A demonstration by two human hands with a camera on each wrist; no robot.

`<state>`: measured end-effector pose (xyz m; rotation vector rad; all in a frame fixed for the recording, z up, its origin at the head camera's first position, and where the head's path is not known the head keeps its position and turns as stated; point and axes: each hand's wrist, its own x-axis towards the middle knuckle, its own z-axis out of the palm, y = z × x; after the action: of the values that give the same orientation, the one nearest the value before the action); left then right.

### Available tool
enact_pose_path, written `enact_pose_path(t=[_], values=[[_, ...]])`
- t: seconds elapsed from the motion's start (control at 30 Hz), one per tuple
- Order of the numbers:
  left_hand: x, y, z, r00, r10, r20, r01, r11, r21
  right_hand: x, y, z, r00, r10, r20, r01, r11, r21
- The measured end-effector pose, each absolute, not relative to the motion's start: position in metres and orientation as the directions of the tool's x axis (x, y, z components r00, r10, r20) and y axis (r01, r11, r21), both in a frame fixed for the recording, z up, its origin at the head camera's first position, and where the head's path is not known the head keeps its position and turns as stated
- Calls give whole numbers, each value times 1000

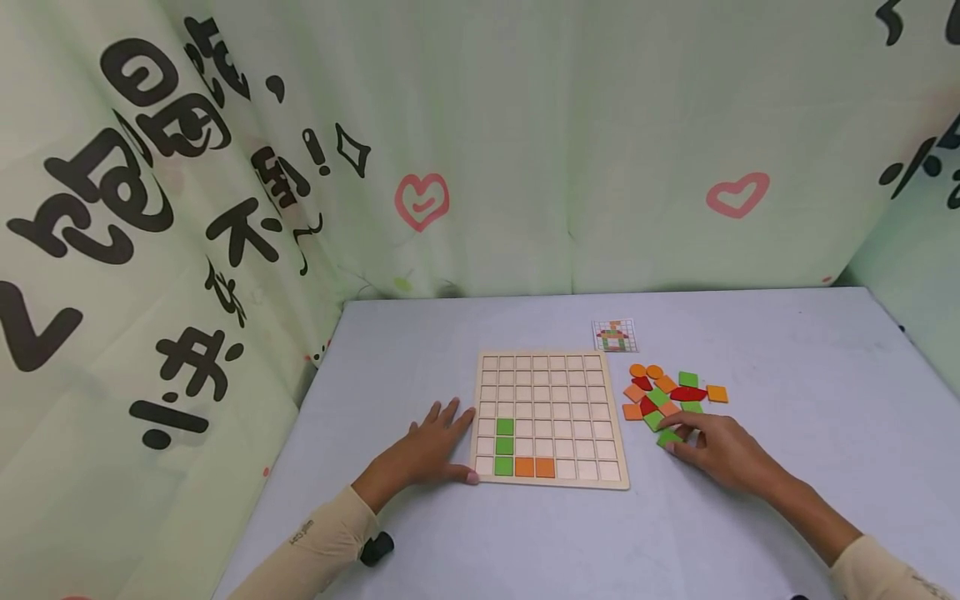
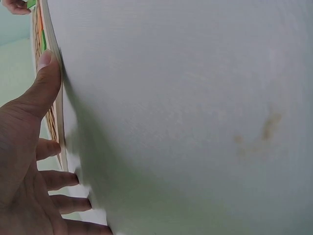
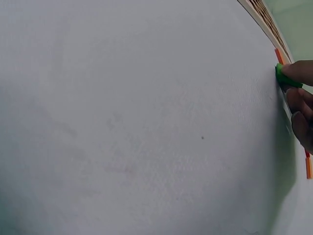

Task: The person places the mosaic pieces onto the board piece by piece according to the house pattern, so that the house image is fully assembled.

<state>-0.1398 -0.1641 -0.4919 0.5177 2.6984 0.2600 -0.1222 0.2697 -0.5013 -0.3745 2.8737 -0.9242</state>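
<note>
A wooden grid board (image 1: 615,417) lies on the table with three green square tiles (image 1: 505,446) stacked in one column and two orange tiles (image 1: 535,467) beside the lowest one. Along the board's left edge rests my left hand (image 1: 427,450), fingers spread, with its thumb at the lower left corner. In the left wrist view the thumb (image 2: 45,61) presses against the board's side. My right hand (image 1: 723,450) pinches a green square tile (image 1: 667,437) between thumb and fingers, at the near side of a loose tile pile (image 1: 658,397).
The pile mixes green, orange and red pieces, among them round and pointed ones. Behind the board's far right corner lies a small pattern card (image 1: 614,336). Curtains (image 1: 570,167) close off the table's (image 1: 405,333) back and left. A black object (image 1: 377,549) shows by the left sleeve.
</note>
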Motion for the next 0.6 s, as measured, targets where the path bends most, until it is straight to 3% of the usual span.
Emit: enact_pose_path(t=[0.33, 0.6], values=[[-140, -165, -494, -861, 393, -323, 324, 913, 249, -123, 271, -500, -956, -294, -22, -219, 760, -611], [-140, -165, -493, -858, 396, -328, 323, 912, 254, -123, 267, -494, -958, -278, -71, -162, 729, -665]])
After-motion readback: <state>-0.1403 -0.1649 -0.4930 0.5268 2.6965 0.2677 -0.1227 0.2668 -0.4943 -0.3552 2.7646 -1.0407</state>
